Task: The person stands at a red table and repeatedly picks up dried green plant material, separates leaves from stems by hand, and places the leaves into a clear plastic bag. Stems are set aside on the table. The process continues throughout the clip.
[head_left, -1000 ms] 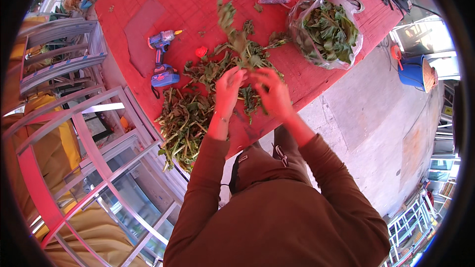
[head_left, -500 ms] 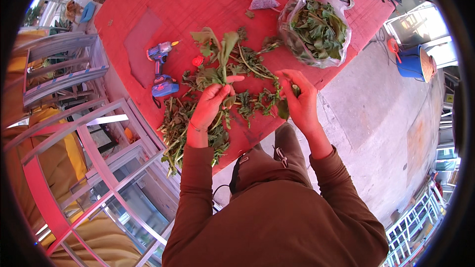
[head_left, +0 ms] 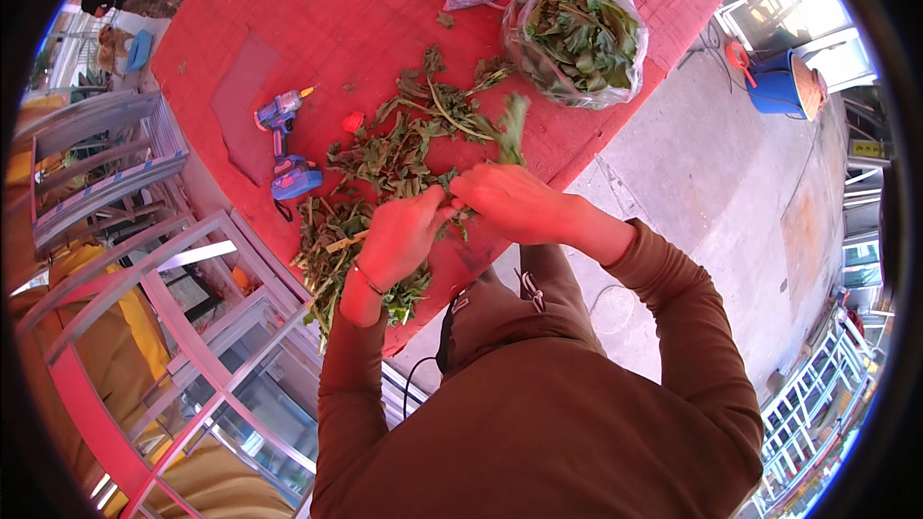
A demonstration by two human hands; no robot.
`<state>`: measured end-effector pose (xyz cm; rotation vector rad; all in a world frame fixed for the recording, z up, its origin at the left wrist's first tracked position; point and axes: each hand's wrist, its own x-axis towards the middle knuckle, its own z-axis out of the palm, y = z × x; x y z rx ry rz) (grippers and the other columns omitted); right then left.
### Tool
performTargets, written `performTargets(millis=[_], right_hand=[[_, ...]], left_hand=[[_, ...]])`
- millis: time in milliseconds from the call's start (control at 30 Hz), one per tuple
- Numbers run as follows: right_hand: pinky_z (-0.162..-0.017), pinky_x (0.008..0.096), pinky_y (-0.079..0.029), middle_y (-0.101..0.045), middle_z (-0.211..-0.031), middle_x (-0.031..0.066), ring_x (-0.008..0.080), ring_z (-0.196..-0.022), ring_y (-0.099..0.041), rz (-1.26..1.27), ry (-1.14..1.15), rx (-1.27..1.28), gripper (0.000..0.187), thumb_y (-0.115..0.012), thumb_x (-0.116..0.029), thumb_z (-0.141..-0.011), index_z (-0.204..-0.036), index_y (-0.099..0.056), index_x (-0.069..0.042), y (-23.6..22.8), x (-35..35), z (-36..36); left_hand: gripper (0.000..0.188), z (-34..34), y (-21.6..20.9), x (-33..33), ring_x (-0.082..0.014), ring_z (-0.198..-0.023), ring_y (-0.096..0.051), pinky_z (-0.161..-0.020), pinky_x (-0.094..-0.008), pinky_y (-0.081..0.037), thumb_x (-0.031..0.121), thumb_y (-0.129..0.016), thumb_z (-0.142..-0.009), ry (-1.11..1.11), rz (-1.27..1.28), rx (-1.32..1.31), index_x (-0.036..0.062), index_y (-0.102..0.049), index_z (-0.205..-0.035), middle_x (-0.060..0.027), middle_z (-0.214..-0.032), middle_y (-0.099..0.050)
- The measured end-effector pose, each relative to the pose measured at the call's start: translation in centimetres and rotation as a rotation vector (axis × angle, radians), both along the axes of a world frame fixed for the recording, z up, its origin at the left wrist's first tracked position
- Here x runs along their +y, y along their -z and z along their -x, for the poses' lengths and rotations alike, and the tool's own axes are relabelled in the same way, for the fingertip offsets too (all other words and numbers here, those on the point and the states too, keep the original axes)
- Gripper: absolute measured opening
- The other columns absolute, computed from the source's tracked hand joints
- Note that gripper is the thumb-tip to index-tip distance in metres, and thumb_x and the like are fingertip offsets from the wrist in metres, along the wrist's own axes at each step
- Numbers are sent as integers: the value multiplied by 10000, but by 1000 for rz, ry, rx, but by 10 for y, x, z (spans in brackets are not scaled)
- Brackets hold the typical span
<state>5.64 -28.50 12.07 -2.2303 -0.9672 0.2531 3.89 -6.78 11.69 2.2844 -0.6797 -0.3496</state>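
Observation:
Over the near part of the red table, my left hand (head_left: 399,235) and my right hand (head_left: 514,202) come together, with their fingertips meeting. A leafy green (head_left: 512,130), blurred at its tip, sticks up beyond my right hand, which is closed on it. My left hand pinches at what looks like the same stalk, mostly hidden by the fingers. A pale stalk (head_left: 346,242) shows beside my left hand. Loose wilted greens (head_left: 385,159) lie beyond the hands, and a thicker heap of greens (head_left: 322,231) is under and left of my left wrist.
A clear plastic bag (head_left: 625,82) of leaves stands on the red table (head_left: 336,0) at the far right. At the left lie a blue cordless drill (head_left: 291,149) and a small red object (head_left: 354,122). Metal frames (head_left: 197,327) stand left; a blue bucket (head_left: 774,86) is right.
My right hand has moved left to meet my left hand. The leafy green that stood up from my left hand now sticks out by my right. The view has shifted slightly.

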Motion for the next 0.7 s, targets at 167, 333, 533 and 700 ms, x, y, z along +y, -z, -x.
performTargets(millis=[167, 333, 533, 700], right_hand=[[-607, 336, -440, -653, -785, 65, 195, -683, -594, -308, -2, 609, 128, -588, -146, -965, -903, -599, -35, 24, -5, 6], [-566, 202, -313, -504, -724, -55, 35, -627, -385, -885, 231, 1344, 271, -542, -257, -1056, -867, -591, -69, 44, 11, 7], [-562, 207, -302, -452, -700, -45, 53, -632, -374, -1088, 295, 1395, 260, -518, -253, -1064, -908, -586, -56, 49, 31, 5], [-555, 222, -351, -486, -653, -25, 69, -585, -451, -871, 496, 944, 282, -544, -287, -1041, -951, -624, -32, -30, -33, -28]], left_hand=[[184, 14, 16, 0, -399, -739, -621, -579, -455, -468, 191, -631, -963, -28, 114, -43, 48, -527, -910, -152, -785, -629], [236, 21, 53, -10, -154, -683, -553, -604, -305, -440, 209, -528, -1057, -395, 650, 256, 48, -559, -887, -32, -737, -561], [334, 18, 50, -2, -85, -837, -505, -726, -243, -429, 350, -485, -1078, -711, 741, 373, 82, -561, -895, 39, -866, -543], [298, 25, 7, 85, -191, -724, -567, -693, -328, -455, 267, -522, -1052, -620, 125, 127, -1, -589, -941, -87, -786, -602]])
